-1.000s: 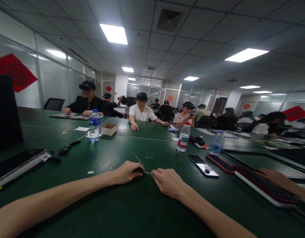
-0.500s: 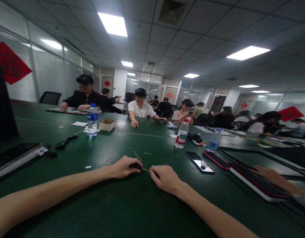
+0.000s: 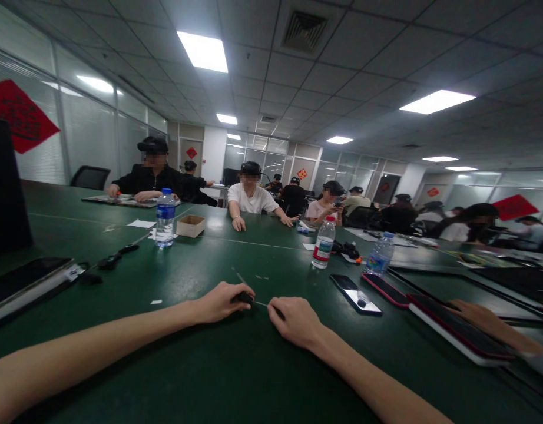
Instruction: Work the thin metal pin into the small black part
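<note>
Both my hands rest on the green table, close together. My left hand is closed round a small black handle, from which a thin metal shaft runs to the right. My right hand is curled with its fingertips pinching the far end of that shaft. A thin pale stick lies on the table just beyond my hands.
A black phone and a red-edged phone lie to the right, beside a neighbour's hand on a tablet. Three water bottles, a small cardboard box and a tablet stand about. Several people sit across the table.
My hands have barely moved and keep their hold on the thin tool. The view has shifted slightly with my head.
</note>
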Tool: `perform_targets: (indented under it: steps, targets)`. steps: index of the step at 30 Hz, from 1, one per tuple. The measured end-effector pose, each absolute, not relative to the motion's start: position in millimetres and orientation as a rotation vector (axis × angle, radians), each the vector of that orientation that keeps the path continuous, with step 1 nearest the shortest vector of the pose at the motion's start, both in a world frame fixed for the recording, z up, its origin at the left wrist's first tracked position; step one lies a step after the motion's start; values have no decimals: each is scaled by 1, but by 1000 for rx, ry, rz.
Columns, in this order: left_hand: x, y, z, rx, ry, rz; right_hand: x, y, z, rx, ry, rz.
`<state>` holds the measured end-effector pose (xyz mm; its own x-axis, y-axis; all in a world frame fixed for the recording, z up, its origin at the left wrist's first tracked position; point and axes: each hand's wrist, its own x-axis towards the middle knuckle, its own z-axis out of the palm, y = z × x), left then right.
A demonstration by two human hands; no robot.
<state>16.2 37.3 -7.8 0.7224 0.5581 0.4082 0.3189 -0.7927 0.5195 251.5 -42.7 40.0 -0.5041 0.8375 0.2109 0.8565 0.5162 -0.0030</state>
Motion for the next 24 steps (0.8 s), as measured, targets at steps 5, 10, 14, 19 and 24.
perform_targets:
  steps: [5, 10, 14, 19, 24]
  targets:
    - [16, 37, -8, 2588, 736, 786, 253, -42, 39, -1452, -2560, -149]
    - [16, 34, -2, 2637, 692, 808, 252, -42, 39, -1447, -2567, -177]
    - [17, 34, 1, 2634, 636, 828, 251, -43, 41, -1482, -2591, -206]
    - [18, 36, -2, 2657, 663, 822, 250, -41, 38, -1523, -2597, -248]
    - [19, 36, -4, 2672, 698, 789, 249, -40, 37, -1510, -2627, -261]
